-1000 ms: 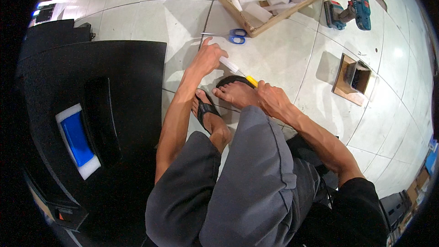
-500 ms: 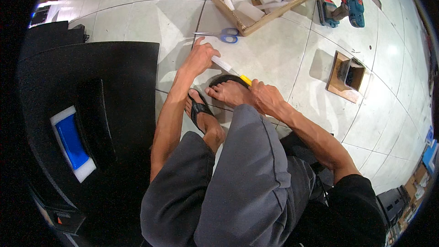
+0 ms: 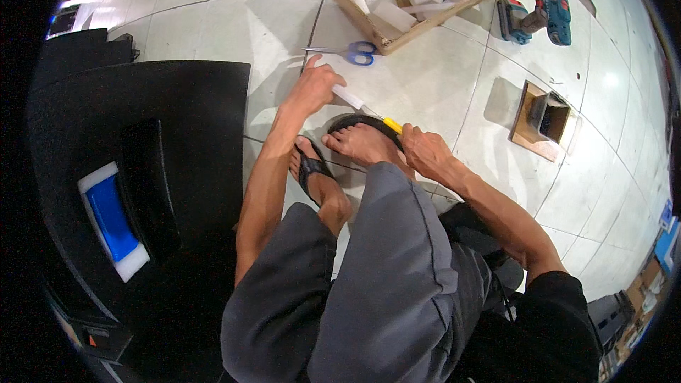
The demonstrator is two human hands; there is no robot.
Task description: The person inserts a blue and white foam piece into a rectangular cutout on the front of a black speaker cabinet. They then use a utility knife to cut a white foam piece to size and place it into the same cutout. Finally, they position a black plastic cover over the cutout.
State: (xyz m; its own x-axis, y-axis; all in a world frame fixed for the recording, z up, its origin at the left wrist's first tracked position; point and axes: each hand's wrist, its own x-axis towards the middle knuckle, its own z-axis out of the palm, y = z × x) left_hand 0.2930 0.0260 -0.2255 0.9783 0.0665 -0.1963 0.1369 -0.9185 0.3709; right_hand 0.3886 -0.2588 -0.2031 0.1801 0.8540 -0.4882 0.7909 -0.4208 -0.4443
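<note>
My left hand (image 3: 312,90) is low over the tiled floor, gripping a narrow white foam strip (image 3: 348,97) with its forefinger stretched forward. The strip's free end points right, toward my right hand (image 3: 428,153). That hand is closed round a yellow-handled utility knife (image 3: 392,125). The thin blade points left at the strip's end; whether it touches the foam is too fine to tell. Just beyond my left hand lie scissors (image 3: 360,53) with blue handles. My sandalled feet (image 3: 365,143) are right below the knife and strip.
A cardboard box (image 3: 386,44) of white foam pieces stands at the far side. To the right are a teal cordless drill (image 3: 557,14) and a square metal tube piece on a wooden base (image 3: 543,122). A large black panel (image 3: 206,170) with a blue-and-white block (image 3: 113,220) fills the left.
My right hand has drawn the knife slightly right, away from the strip. The left hand keeps its hold in nearly the same place. The whole view has shifted a little.
</note>
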